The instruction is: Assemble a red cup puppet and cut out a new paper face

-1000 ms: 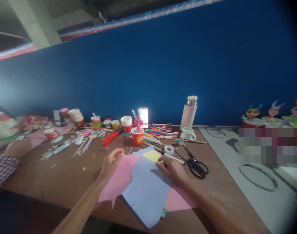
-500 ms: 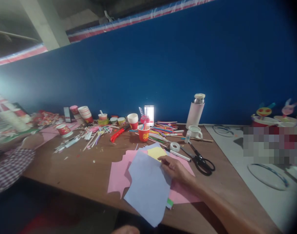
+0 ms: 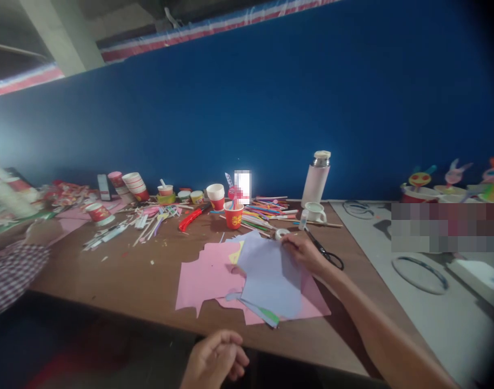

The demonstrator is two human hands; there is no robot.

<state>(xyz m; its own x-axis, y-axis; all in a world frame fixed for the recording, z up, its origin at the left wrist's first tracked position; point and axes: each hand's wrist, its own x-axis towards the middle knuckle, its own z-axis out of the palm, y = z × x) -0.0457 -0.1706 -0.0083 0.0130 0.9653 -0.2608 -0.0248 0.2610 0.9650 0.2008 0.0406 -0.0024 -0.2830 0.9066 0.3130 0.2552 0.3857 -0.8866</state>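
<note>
My right hand (image 3: 304, 252) pinches the upper right corner of a pale blue paper sheet (image 3: 271, 275) between thumb and fingers. Under the sheet lie pink paper pieces (image 3: 210, 273) with cut-out edges, and a bit of yellow paper (image 3: 238, 253) shows at its left edge. Blue and green paper scraps (image 3: 269, 316) stick out at the bottom of the pile. Below the table's front edge, my left hand (image 3: 217, 359) has loosely curled fingers, slightly apart, with nothing seen in them. Black-handled scissors (image 3: 333, 260) lie right of my right hand, partly hidden by it.
A red paper cup (image 3: 233, 217), coloured sticks (image 3: 261, 213), a tape roll (image 3: 281, 233), a white mug (image 3: 315, 212) and a pink thermos (image 3: 315, 181) stand or lie behind the paper. A red utility knife (image 3: 190, 218) lies left. Another person's checked sleeve (image 3: 15, 275) is far left.
The pale blue sheet has moved right with my right hand, uncovering more pink paper on the left. My left hand has risen into view at the bottom. The view has shifted slightly.
</note>
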